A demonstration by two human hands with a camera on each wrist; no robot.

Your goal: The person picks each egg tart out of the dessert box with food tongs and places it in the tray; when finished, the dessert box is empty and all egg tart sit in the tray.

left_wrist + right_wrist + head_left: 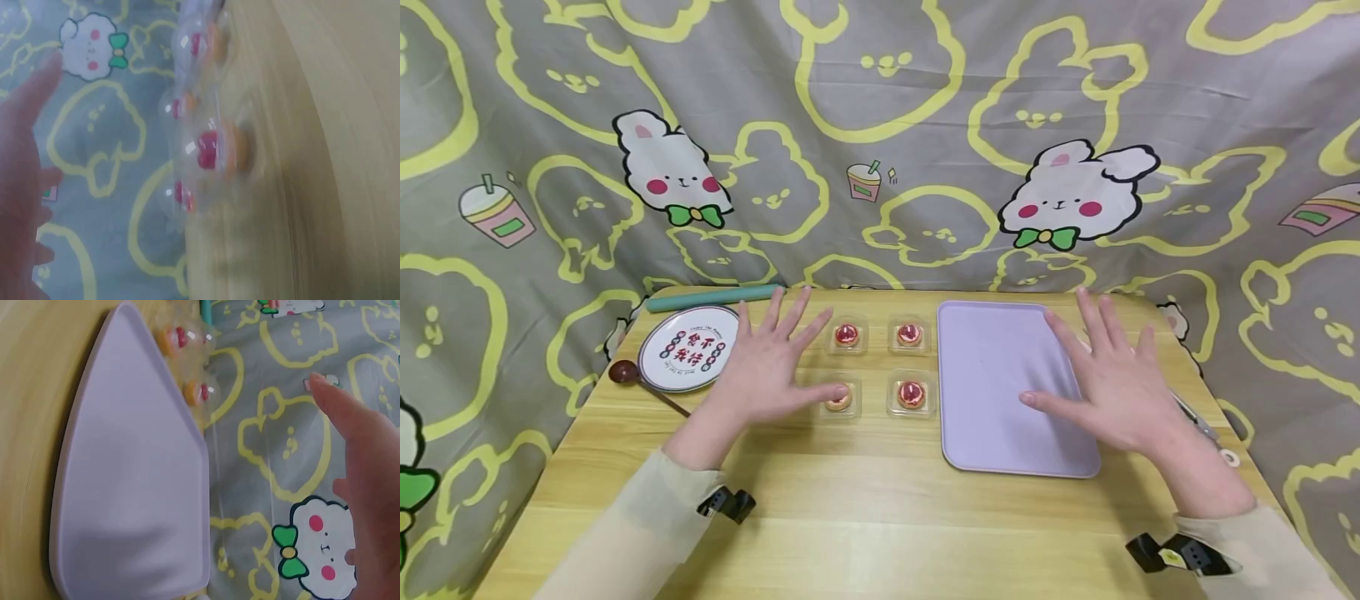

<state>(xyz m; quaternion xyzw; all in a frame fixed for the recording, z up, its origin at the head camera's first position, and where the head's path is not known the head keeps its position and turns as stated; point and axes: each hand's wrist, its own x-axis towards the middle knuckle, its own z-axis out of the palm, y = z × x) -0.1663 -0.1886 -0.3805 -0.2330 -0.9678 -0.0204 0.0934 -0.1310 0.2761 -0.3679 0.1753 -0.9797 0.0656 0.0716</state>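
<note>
Fingers spread and holding nothing, my left hand (767, 367) hovers over the table between a white plate with red lettering (677, 360) and several small tarts in clear plastic boxes. Its thumb overlaps the near left tart (838, 402) in the head view. The other boxed tarts are the far left one (847, 335), the far right one (909, 334) and the near right one (912, 394). My right hand (1120, 392), also spread and holding nothing, is above the right side of a lilac tray (1000, 383). In the right wrist view the tray (137, 469) bears nothing.
A green rolling pin (715, 298) lies at the back left, behind the plate. A dark brown spoon (623, 372) lies left of it, its handle partly behind my arm. Right of the tray is a grey metal tool (1195, 417), mostly hidden. A patterned curtain (880, 92) hangs behind the table.
</note>
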